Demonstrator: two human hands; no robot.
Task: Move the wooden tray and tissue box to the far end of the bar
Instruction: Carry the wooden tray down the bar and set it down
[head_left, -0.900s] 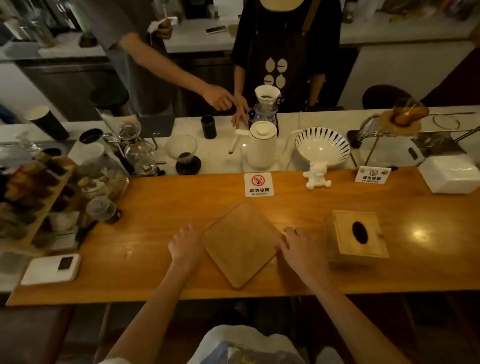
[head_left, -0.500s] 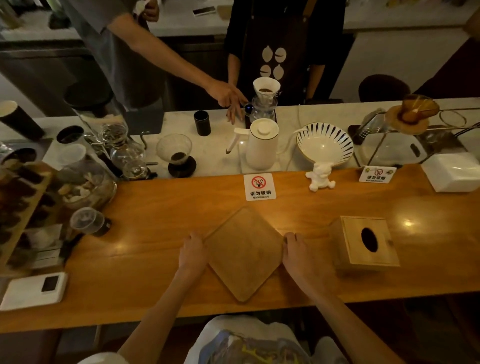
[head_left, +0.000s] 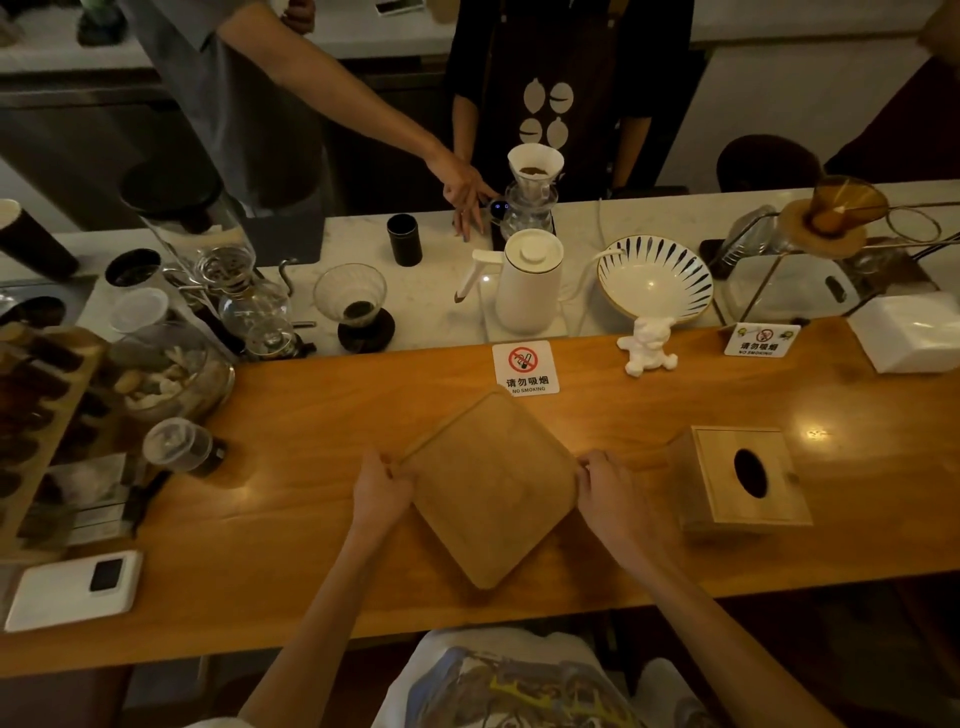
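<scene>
My left hand (head_left: 382, 491) and right hand (head_left: 605, 493) pinch opposite corners of the wooden tray (head_left: 491, 491), turned diamond-wise on the bar (head_left: 311, 499). Wooden tissue box (head_left: 745, 480) sits at three o'clock, just beside my right hand.

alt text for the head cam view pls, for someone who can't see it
Two bare hands, left hand and right hand, grip opposite corners of a wooden tray on a wooden bar. A wooden tissue box sits to its right; coffee gear and two people stand behind.
</scene>
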